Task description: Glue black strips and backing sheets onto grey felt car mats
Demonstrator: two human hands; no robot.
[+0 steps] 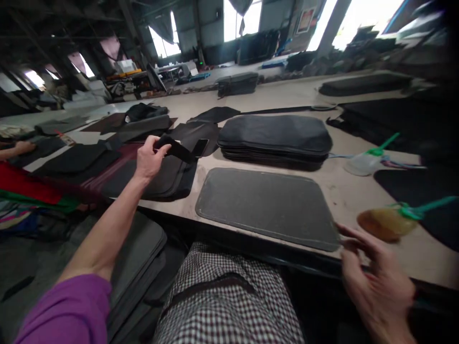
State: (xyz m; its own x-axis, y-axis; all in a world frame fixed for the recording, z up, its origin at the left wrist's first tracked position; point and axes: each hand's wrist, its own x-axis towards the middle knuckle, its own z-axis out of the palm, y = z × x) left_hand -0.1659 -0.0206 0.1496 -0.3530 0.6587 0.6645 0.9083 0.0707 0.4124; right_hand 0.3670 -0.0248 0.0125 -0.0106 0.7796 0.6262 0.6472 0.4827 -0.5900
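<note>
My left hand (149, 156) is raised over the left part of the table, its thumb and fingers closed on one end of a black strip (178, 149). Below it lie dark flat panels (163, 177). In front of me a dark grey panel with rounded corners and a pale line along its edge (265, 205) rests flat at the table's front edge. At that panel's right front corner is my right hand (373, 277), fingers stretched out and apart from the thumb. Its fingertips reach the corner; whether they press on it I cannot tell.
Behind the panel stands a stack of black panels (274, 136). A phone (200, 148) lies left of it. Two bottles with green nozzles, one whitish (360, 163), one amber (387, 223), are on the right. Another person's hand (24, 147) is at far left. More panels (138, 253) are stacked below.
</note>
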